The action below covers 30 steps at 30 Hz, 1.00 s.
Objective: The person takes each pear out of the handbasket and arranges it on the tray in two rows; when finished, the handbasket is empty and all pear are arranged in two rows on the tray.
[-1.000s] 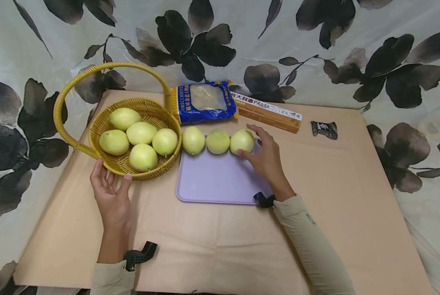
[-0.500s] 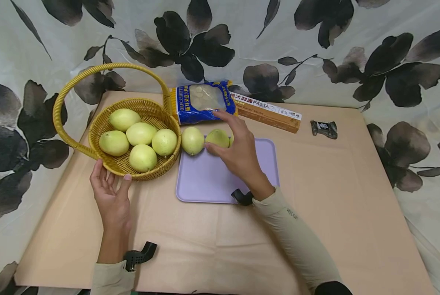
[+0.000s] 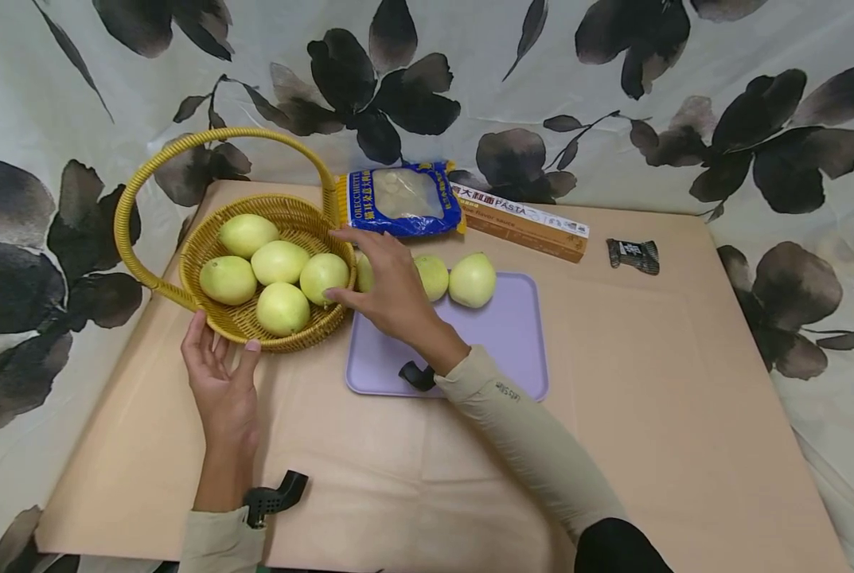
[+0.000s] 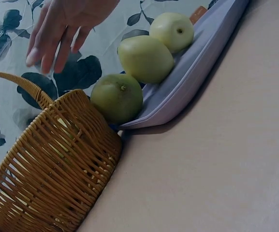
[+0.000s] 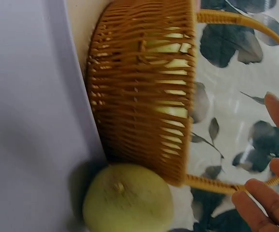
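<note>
A yellow wicker basket [image 3: 319,331] with a tall handle holds several round pale-green fruits [image 3: 282,309]. My left hand [image 3: 224,398] is at its near left side, fingertips touching the rim and thumb beside it. My right hand [image 3: 401,290] hovers over the basket's right rim, thumb and fingers spread around nothing. In the right wrist view, its fingers [image 5: 270,203] are apart from the basket. Three more such fruits stand in a row along the far side of a lavender tray [image 3: 462,366]; my right hand partly covers the leftmost, whole in the left wrist view as a green fruit [image 4: 117,99].
Behind the tray lie a blue pasta bag [image 3: 405,199] and a long pasta box [image 3: 520,223]. A small black wrapped packet [image 3: 633,256] sits farther right on the beige table [image 3: 656,398]. Floral cloth [image 3: 512,64] hangs behind and at the sides.
My right hand has let go of the rightmost fruit on the tray and moved left, past the other two, to the basket's right rim. The left hand stays at the basket.
</note>
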Each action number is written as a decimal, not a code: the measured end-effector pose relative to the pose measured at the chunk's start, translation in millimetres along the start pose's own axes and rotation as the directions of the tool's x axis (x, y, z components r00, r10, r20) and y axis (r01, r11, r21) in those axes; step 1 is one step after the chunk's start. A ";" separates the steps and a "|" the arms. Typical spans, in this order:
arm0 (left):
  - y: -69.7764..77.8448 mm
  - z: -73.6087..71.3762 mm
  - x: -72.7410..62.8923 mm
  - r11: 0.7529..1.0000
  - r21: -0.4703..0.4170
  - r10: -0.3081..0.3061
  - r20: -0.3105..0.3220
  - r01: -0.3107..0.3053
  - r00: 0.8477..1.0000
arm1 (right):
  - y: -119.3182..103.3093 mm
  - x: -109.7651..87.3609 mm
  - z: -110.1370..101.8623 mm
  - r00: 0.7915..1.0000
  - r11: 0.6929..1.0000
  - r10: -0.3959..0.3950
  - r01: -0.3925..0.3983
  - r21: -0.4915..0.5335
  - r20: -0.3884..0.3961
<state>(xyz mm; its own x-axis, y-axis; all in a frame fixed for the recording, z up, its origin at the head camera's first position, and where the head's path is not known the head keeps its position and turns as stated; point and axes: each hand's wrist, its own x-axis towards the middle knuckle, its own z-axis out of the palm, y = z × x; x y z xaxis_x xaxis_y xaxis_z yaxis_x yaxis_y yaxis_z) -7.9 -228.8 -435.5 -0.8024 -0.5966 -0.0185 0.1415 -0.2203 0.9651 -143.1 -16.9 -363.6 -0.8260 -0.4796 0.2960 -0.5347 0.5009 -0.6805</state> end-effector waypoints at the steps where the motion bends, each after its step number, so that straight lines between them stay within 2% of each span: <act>1: 0.0 0.0 -0.1 1.000 0.000 0.000 0.003 0.000 1.000 | 0.1 3.2 4.1 1.000 1.000 0.004 -0.004 -0.023 0.020; 8: -1.6 -1.1 -0.5 1.000 0.015 0.005 0.003 -0.005 1.000 | 6.1 21.7 30.9 0.986 0.985 0.025 0.003 -0.171 0.166; 13: -1.8 -1.6 0.2 1.000 0.022 0.005 0.008 -0.005 1.000 | 9.5 28.3 41.6 0.981 0.975 0.028 0.016 -0.221 0.192; 18: -0.5 -1.7 0.4 0.999 0.032 0.017 0.016 -0.017 1.000 | 7.4 36.1 47.1 0.972 0.957 0.037 0.032 -0.287 0.233; 24: 0.0 -0.6 0.5 0.999 0.029 0.023 0.018 -0.023 1.000 | 3.6 44.9 48.5 0.947 0.916 0.086 0.048 -0.399 0.310; 30: -1.0 -1.0 1.0 0.999 0.033 0.019 0.016 -0.019 1.000 | 1.3 49.2 49.1 0.923 0.892 0.104 0.078 -0.445 0.370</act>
<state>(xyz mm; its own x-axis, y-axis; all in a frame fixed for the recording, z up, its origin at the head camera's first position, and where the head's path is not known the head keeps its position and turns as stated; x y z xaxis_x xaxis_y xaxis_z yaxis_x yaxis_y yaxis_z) -8.2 -230.0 -436.8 -0.8085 -0.5884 0.0038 0.1378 -0.1831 0.9734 -175.7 -75.2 -382.9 -0.7522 -0.6574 -0.0454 -0.6209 0.7301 -0.2855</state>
